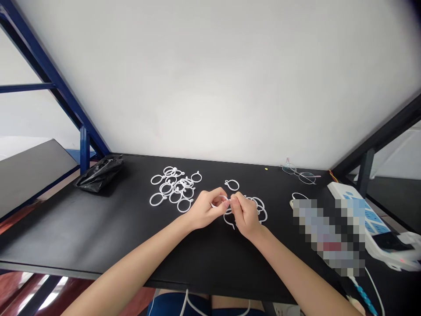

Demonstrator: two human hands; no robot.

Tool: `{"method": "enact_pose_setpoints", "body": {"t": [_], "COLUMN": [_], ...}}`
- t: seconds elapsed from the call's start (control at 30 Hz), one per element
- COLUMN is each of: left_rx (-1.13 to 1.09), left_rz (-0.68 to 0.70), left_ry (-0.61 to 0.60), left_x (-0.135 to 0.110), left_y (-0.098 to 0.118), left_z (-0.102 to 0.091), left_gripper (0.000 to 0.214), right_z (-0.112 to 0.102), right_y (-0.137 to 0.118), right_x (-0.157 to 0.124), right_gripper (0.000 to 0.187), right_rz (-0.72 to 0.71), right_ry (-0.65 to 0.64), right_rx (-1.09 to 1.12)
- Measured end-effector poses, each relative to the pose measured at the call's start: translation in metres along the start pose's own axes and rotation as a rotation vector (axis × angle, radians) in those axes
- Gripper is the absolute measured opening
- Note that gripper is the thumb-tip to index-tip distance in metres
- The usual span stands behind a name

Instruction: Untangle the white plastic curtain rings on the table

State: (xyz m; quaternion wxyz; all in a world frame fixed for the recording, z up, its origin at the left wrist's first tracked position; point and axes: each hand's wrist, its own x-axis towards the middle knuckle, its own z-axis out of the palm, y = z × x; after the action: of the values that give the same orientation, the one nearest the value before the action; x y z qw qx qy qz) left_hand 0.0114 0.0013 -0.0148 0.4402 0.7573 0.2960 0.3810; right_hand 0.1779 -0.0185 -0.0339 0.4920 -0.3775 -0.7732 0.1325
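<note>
Between my two hands is a white plastic curtain ring (214,205), held over the middle of the black table. My left hand (204,211) curls its thumb and fingers around the ring's left side. The fingertips of my right hand (246,216) are pinched at the ring's right end, where a small part is hidden. Under and behind my right hand lie several white rings (264,215), partly covered by it. To the left, a loose pile of similar rings with small eyelets (176,196) is spread out. One single ring (233,185) lies just beyond my hands.
A black plastic bag (101,173) sits at the far left. Eyeglasses (307,177) lie near the wall at the right. A blurred-out device (329,237) with a cable and a white power strip (358,215) occupy the right side. Blue metal posts (84,149) frame the left.
</note>
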Motion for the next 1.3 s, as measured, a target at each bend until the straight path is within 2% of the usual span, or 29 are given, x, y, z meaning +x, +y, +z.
{"method": "enact_pose_setpoints", "body": {"t": [0.3,0.5,0.63,0.8,0.9,1.03,1.17,1.3], "left_rx": [0.094,0.326,0.697,1.058,1.158,1.184,1.167,1.150], "left_rz": [0.017,0.067,0.057,0.024,-0.059,-0.158,-0.214,-0.237], "left_ry": [0.005,0.056,0.098,0.264,0.322,0.295,0.246,0.245], "left_x": [0.004,0.006,0.007,0.012,0.011,0.008,0.006,0.007], "left_y": [0.001,-0.006,-0.011,-0.024,-0.035,-0.046,-0.047,-0.043], "left_z": [-0.006,-0.017,-0.031,-0.061,-0.079,-0.089,-0.088,-0.086], "left_gripper": [0.025,0.024,0.025,0.032,0.033,0.033,0.033,0.033], "right_z": [0.002,0.003,0.000,-0.005,-0.007,-0.013,-0.026,-0.033], "right_y": [-0.001,0.001,0.000,0.001,0.003,0.009,0.025,0.042], "right_x": [0.002,0.003,0.004,0.006,0.009,0.019,0.037,0.050], "right_gripper": [0.029,0.033,0.036,0.037,0.034,0.030,0.023,0.013], "right_rz": [0.113,0.175,0.191,0.200,0.225,0.311,0.392,0.379], "right_ry": [-0.045,-0.039,-0.008,0.069,0.125,0.199,0.122,-0.115], "right_rx": [0.073,0.050,0.049,0.067,0.078,0.077,-0.071,-0.295]}}
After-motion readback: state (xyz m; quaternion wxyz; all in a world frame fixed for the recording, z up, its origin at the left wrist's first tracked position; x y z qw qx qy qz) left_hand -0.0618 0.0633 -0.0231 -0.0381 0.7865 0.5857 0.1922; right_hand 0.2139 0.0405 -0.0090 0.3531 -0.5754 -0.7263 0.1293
